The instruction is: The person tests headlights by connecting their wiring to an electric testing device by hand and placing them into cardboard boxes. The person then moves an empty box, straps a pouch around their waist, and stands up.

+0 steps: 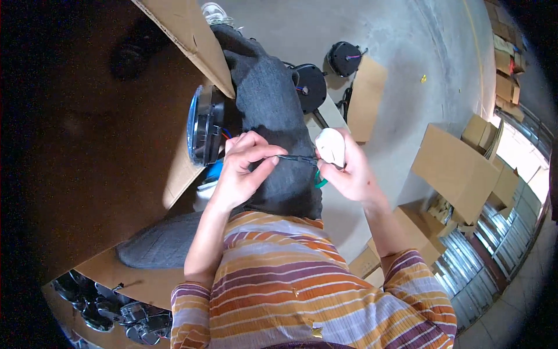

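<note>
Black cord (pixel 297 158) runs between your hands above your thigh (pixel 268 87): left grip (pixel 278 158) pinched on it, right grip (pixel 321 161) clasped around a white rounded piece (pixel 331 145). Holding the cord lightly taut should help; the cardboard flap (pixel 195 43) crowds your left, while the floor (pixel 401 110) offers room rightward.

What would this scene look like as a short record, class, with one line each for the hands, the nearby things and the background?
Left hand: pinches a thin dark strand
Right hand: holds a white rounded object, at the strand's other side
Below right fingers: green curved piece, kind unclear
Left side: black round unit with blue face
Beyond hands: two black round units with wires
Right background: cardboard boxes
</note>
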The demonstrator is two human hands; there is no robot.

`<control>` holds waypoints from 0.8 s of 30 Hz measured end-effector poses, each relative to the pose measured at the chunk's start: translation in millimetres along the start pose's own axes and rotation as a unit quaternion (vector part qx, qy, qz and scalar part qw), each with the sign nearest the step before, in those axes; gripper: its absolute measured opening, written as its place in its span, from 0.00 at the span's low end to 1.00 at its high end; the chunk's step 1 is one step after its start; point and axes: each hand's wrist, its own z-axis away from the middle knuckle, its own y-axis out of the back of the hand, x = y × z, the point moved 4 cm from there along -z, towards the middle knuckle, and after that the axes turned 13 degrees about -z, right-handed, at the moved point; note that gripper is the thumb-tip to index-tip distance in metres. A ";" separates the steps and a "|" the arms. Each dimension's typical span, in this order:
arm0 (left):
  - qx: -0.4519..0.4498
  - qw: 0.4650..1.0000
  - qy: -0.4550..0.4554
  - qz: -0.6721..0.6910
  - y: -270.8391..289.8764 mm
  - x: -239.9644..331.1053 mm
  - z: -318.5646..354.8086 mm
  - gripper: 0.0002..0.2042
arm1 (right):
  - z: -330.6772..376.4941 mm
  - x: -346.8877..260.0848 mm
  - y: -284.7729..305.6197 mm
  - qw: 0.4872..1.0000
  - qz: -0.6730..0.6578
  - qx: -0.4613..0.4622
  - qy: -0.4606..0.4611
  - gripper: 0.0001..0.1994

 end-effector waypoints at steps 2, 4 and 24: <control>0.031 0.999 -0.016 -0.038 -0.9 2.1 1.0 0.07 | 0.1 2.0 0.0 0.998 -0.035 0.009 0.047 0.16; 0.058 0.997 -0.047 -0.029 -6.3 -3.8 -2.1 0.07 | -0.2 19.3 6.8 0.997 -0.051 0.048 0.014 0.17; 0.092 0.995 -0.033 -0.004 0.9 2.8 9.6 0.05 | -2.9 31.8 5.9 0.972 -0.144 0.175 0.059 0.12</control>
